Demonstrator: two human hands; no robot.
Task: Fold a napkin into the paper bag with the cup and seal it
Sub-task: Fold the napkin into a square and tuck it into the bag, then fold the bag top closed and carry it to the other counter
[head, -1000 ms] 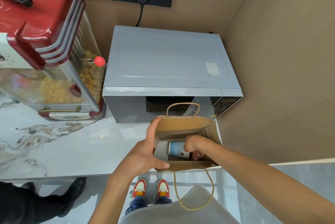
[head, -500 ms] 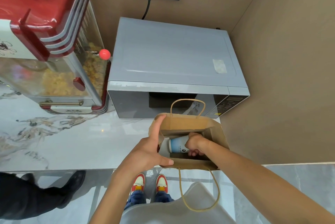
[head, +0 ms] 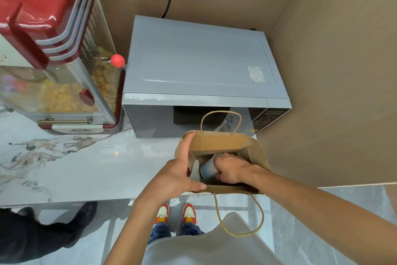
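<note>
A brown paper bag [head: 221, 141] with twine handles stands open at the marble counter's front edge, before the microwave. My left hand [head: 178, 174] grips the bag's left rim, thumb on the near edge and forefinger up along the corner. My right hand [head: 233, 170] reaches down inside the bag and is shut on a blue paper cup [head: 208, 170], which lies tilted with its base toward the left. A pale sheet, perhaps the napkin [head: 195, 171], shows against the bag's inner left wall.
A grey microwave [head: 199, 67] sits right behind the bag. A red popcorn machine [head: 58, 50] stands at the left. The marble counter [head: 75, 161] stretches left. A tan wall closes the right side. Another person's black shoe [head: 83, 219] is on the floor below.
My right hand has turned the cup inside the bag, so its base now points left and up. The left hand keeps hold of the bag's rim. The camera has moved closer.
</note>
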